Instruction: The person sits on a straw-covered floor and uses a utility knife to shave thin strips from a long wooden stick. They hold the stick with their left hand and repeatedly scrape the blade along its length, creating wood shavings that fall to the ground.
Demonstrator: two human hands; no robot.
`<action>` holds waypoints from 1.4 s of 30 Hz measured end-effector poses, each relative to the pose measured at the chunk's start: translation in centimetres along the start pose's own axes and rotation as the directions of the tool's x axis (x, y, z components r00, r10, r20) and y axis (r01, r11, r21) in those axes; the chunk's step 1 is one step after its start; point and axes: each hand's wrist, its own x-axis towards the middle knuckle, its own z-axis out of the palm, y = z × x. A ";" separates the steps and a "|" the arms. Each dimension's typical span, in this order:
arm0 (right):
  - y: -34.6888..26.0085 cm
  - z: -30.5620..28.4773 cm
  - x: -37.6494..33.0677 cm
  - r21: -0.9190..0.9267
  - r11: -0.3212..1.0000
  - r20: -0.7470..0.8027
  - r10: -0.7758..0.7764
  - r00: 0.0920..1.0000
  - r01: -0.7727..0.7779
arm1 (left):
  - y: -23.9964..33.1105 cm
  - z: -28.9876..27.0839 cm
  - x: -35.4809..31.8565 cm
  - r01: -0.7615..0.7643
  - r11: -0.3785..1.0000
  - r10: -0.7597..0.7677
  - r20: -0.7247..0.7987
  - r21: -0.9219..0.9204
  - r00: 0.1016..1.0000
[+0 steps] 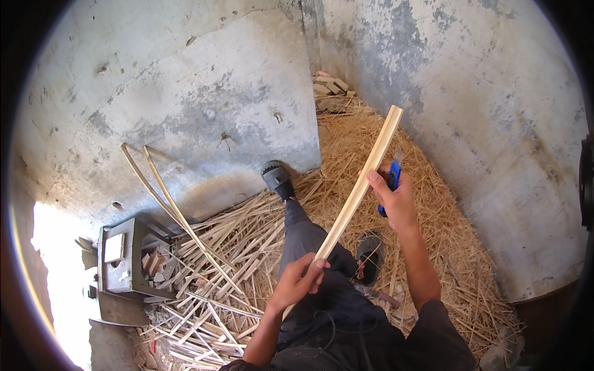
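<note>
With left hand (301,278) clamped on pale strip (355,201), right hand (396,199) ahead of it clamping strip plus blue cutter (393,177), looks unfinished (with blade (399,153) off strip).

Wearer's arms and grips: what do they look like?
Left grip and right grip are bare, no gloves. Left forearm and right forearm are uncovered, with no watch, cable or clear marking visible. The right sleeve is plain and dark, ending near the elbow; the left sleeve barely shows.
</note>
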 end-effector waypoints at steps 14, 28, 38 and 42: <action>1.0 1.6 -7.3 -0.528 0.570 0.418 -0.470 0.777 0.629 | 4.0 1.1 -1.2 -0.032 0.992 0.028 -0.031 -0.125 0.999; 0.4 2.5 -7.6 -0.597 0.475 0.426 -0.495 0.757 0.646 | 5.6 1.8 -1.3 -0.066 0.993 0.077 -0.110 0.097 0.991; 0.7 1.6 -6.1 -0.610 0.420 0.439 -0.527 0.728 0.672 | 4.4 1.3 -2.6 -0.039 0.997 0.046 -0.115 0.064 0.992; 0.5 1.1 -4.3 -0.607 0.427 0.406 -0.558 0.724 0.670 | 3.8 0.6 -3.5 0.005 0.995 0.005 -0.109 0.097 0.994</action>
